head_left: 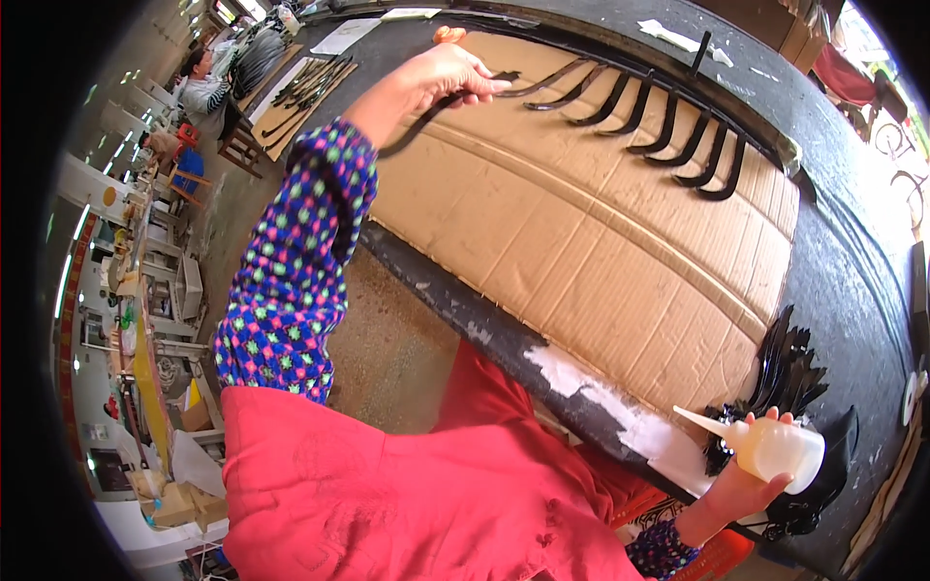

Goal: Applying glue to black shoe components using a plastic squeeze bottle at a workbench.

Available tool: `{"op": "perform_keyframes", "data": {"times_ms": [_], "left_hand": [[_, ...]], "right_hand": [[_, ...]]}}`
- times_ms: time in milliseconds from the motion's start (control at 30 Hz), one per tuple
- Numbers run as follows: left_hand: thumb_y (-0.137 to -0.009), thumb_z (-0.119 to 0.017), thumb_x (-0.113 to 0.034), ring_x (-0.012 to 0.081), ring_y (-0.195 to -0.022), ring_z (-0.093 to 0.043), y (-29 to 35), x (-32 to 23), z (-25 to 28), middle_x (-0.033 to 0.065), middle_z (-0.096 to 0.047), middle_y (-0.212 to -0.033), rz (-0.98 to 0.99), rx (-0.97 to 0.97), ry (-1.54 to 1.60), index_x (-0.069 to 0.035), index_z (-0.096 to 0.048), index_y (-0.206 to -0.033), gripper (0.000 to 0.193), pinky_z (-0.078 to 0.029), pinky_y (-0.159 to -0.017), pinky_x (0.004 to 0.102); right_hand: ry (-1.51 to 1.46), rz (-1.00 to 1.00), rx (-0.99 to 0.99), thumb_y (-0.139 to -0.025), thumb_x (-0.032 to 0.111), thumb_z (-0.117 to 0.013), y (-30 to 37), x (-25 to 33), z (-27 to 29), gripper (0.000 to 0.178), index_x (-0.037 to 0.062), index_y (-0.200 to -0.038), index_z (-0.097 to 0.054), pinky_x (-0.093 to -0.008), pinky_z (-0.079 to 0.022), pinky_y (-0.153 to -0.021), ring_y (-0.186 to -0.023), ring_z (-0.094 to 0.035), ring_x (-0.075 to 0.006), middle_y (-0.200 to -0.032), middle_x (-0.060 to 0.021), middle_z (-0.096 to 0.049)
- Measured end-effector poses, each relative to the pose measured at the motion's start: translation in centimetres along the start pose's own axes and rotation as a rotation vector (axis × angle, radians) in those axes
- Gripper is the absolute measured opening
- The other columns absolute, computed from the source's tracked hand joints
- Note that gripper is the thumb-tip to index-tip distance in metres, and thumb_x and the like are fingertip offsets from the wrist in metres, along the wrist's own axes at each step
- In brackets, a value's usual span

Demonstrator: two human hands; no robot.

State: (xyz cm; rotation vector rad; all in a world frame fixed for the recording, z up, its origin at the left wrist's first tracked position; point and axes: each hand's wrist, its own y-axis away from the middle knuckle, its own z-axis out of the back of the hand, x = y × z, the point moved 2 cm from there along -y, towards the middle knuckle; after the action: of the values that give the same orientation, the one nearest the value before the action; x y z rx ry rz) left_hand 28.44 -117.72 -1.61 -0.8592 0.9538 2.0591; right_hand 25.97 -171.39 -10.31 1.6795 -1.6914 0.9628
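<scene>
My left hand (448, 79) is stretched over the far left of the cardboard sheet (572, 242), its fingers pinching a black curved strip (417, 131) that hangs down behind my wrist. Close to its fingertips, several more dark curved strips (668, 121) lie in a row along the cardboard's far edge. At the lower right, my right hand (741, 494) is wrapped round a translucent squeeze bottle (775, 452) with a long pointed nozzle, tilted to the left. Just beyond that bottle sits a bunch of glossy black leaf-like pieces (787, 368).
The cardboard lies on a worn dark table (852, 281); a black bar (620, 56) runs behind the strips, with a short post (700, 54) standing up. At the upper left, more strips rest on a board (295, 97), near a seated person (201, 97).
</scene>
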Motion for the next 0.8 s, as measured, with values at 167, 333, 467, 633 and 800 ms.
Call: {"op": "perform_keyframes", "data": {"times_ms": [167,333,467,633,800], "left_hand": [[-0.070,-0.071,-0.020,0.0054,-0.047,-0.049,-13.6,1.1,3.8,-0.0006,-0.056,-0.057,0.210,-0.070,-0.040,-0.003,-0.061,-0.067,0.020,-0.038,-0.043,0.0163],[-0.068,-0.073,-0.015,0.0095,-0.044,-0.052,-24.3,2.1,-2.3,0.0069,-0.060,-0.060,-0.094,-0.241,0.186,0.003,-0.060,-0.066,0.022,-0.043,-0.044,0.0222],[-0.070,-0.070,-0.017,0.0102,-0.047,-0.054,-29.0,4.4,-3.4,0.0062,-0.062,-0.062,-0.338,-0.442,0.353,0.001,-0.061,-0.068,0.021,-0.045,-0.049,0.0245],[-0.068,-0.064,-0.044,0.0254,-0.084,-0.059,-26.7,4.7,-2.2,0.0121,-0.063,-0.088,-0.237,-1.041,-0.802,-0.007,-0.060,-0.096,0.046,-0.045,-0.074,0.0341],[-0.079,-0.058,-0.025,0.0091,-0.067,-0.055,-13.3,-4.5,-14.9,0.0050,-0.060,-0.072,-0.538,-0.001,-0.181,-0.002,-0.060,-0.088,0.025,-0.045,-0.062,0.0225]], "right_hand": [[0.001,0.052,-0.083,-0.078,0.044,-0.054,-1.8,-0.1,1.7,0.077,0.0008,-0.131,-0.019,-0.0469,-0.027,-0.098,-0.121,-0.030,-0.0337,-0.131,-0.0177,-0.030],[0.107,0.100,-0.225,-0.078,0.046,-0.053,-2.1,0.7,3.0,0.076,0.0014,-0.130,-0.021,-0.0442,-0.029,-0.096,-0.121,-0.032,-0.0314,-0.129,-0.0144,-0.033],[0.139,0.116,-0.252,-0.076,0.047,-0.055,-2.1,0.8,3.1,0.076,0.0006,-0.127,-0.024,-0.0453,-0.033,-0.093,-0.116,-0.036,-0.0308,-0.125,-0.0134,-0.036],[-0.032,0.115,-0.144,-0.074,0.042,-0.062,-2.1,1.5,3.0,0.075,0.0013,-0.126,-0.027,-0.0464,-0.030,-0.097,-0.119,-0.033,-0.0299,-0.126,-0.0147,-0.035],[-0.032,0.227,-0.197,-0.073,0.043,-0.062,-0.6,4.5,4.4,0.074,0.0017,-0.125,-0.028,-0.0490,-0.029,-0.096,-0.119,-0.033,-0.0317,-0.127,-0.0144,-0.034]]}}
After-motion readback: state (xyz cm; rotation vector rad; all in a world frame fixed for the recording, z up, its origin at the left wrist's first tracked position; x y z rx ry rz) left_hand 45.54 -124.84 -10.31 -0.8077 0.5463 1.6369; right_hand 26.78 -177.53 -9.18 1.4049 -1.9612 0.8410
